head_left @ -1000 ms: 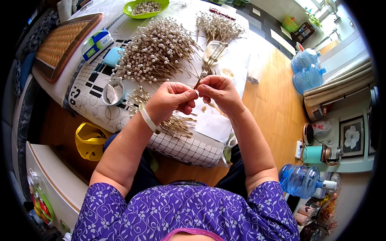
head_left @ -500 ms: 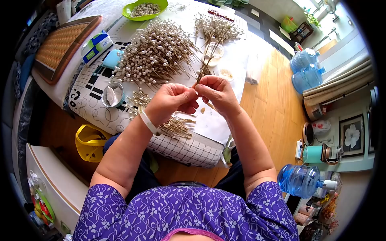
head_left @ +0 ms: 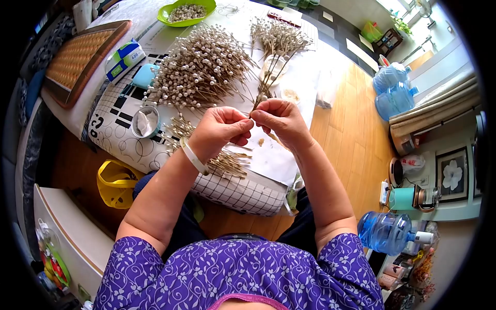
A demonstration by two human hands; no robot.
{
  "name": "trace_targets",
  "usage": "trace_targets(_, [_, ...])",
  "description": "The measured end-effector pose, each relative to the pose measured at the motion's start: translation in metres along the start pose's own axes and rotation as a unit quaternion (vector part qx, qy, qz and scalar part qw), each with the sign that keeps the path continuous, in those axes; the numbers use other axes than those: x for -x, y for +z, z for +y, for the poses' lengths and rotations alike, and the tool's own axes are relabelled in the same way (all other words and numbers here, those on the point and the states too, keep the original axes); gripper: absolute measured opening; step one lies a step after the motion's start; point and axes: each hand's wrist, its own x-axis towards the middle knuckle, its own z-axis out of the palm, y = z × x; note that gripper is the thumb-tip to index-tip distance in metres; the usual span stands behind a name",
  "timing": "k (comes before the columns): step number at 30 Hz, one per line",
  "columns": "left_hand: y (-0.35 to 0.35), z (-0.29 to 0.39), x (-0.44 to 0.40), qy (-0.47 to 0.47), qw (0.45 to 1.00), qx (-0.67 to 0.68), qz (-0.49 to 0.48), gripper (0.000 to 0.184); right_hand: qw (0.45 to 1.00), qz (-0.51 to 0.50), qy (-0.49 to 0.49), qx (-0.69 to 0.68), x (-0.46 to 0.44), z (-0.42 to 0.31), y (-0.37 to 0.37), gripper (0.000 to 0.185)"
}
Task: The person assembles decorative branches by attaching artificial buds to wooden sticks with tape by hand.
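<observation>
My left hand (head_left: 219, 129) and my right hand (head_left: 281, 120) meet fingertip to fingertip above the white paper (head_left: 271, 163). Between them is a small bundle of thin brown stems (head_left: 265, 85), pinched near its lower end and fanning out away from me. Both hands have their fingers closed on it. Beyond my left hand spreads a big heap of white-tipped stems (head_left: 201, 67). Loose stems (head_left: 227, 161) lie under my left wrist. A further bunch (head_left: 279, 37) rests past the held bundle, near a small round tub (head_left: 274, 67).
A green bowl (head_left: 186, 13) of white beads stands at the far left of the table (head_left: 243, 194). A round tin (head_left: 145, 122), a light blue case (head_left: 145, 76) and a tissue pack (head_left: 124, 60) are on the left. A shallow dish (head_left: 291, 95) sits beyond my right hand.
The held stems have swung and now fan out more widely beyond my fingertips. Both hands remain nearly in place, with small finger movements.
</observation>
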Motion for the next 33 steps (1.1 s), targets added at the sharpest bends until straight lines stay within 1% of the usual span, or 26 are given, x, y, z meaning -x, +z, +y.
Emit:
trace_targets(5, [0.005,0.002,0.0,-0.02,0.999,-0.035,-0.001,0.014,1.0,-0.01,-0.015,0.016,-0.001,0.001,0.0,0.006])
trace_targets(8, [0.001,-0.002,-0.001,-0.002,0.999,-0.051,0.0,0.015,0.999,-0.017,-0.01,0.028,-0.002,0.004,-0.001,0.006])
trace_targets(10, [0.001,-0.004,-0.001,0.002,0.999,-0.044,0.009,0.014,0.998,0.01,0.004,0.055,0.0,-0.004,0.003,0.01])
trace_targets(14, [0.005,-0.006,-0.002,-0.011,1.0,0.001,0.009,0.014,0.999,-0.009,0.013,0.032,0.0,0.001,-0.002,0.01])
trace_targets(16, [0.005,-0.007,-0.002,-0.006,1.0,-0.005,-0.011,0.019,1.0,-0.018,-0.017,0.017,0.0,0.004,-0.002,0.011])
trace_targets(17, [0.005,-0.007,-0.002,-0.007,1.0,-0.004,-0.011,0.019,1.0,-0.019,-0.016,0.017,0.0,0.006,-0.003,0.011])
trace_targets(19, [0.007,-0.002,-0.005,0.035,0.996,-0.081,0.032,0.025,0.992,-0.012,-0.047,0.118,-0.002,0.007,-0.004,0.013])
trace_targets(20, [0.002,-0.007,-0.01,0.097,0.986,-0.13,0.031,0.028,0.992,-0.009,-0.048,0.118,-0.001,0.006,-0.002,0.013])
trace_targets(22, [0.006,-0.011,-0.01,0.136,0.988,-0.079,0.009,0.023,0.971,-0.005,-0.032,0.235,0.002,-0.002,0.006,0.013])
trace_targets(23, [0.004,-0.014,-0.01,0.135,0.988,-0.078,0.01,0.023,0.934,0.008,-0.082,0.347,0.002,-0.008,0.012,0.013])
trace_targets(24, [0.001,-0.016,-0.012,0.147,0.986,-0.081,0.011,0.02,0.935,0.008,-0.08,0.346,0.002,-0.006,0.013,0.013])
trace_targets(26, [-0.001,-0.02,-0.013,0.156,0.984,-0.083,0.013,0.017,0.948,0.014,-0.117,0.295,0.002,-0.002,0.015,0.013])
trace_targets(27, [-0.001,-0.02,-0.013,0.175,0.981,-0.084,0.03,0.014,0.958,0.019,-0.089,0.272,0.001,0.003,0.013,0.015])
trace_targets(28, [-0.001,-0.02,-0.013,0.193,0.976,-0.084,0.048,0.011,0.958,0.016,-0.088,0.271,0.0,0.006,0.011,0.015])
trace_targets(30, [-0.004,-0.018,-0.015,0.191,0.977,-0.076,0.054,0.01,0.974,0.015,-0.012,0.226,-0.001,0.008,0.009,0.016])
trace_targets(31, [-0.005,-0.017,-0.015,0.182,0.98,-0.068,0.051,0.009,0.974,0.015,-0.011,0.226,-0.001,0.009,0.008,0.016])
trace_targets(33, [-0.007,-0.013,-0.013,0.158,0.983,-0.073,0.058,0.011,0.976,0.007,-0.051,0.212,-0.002,0.011,0.01,0.016])
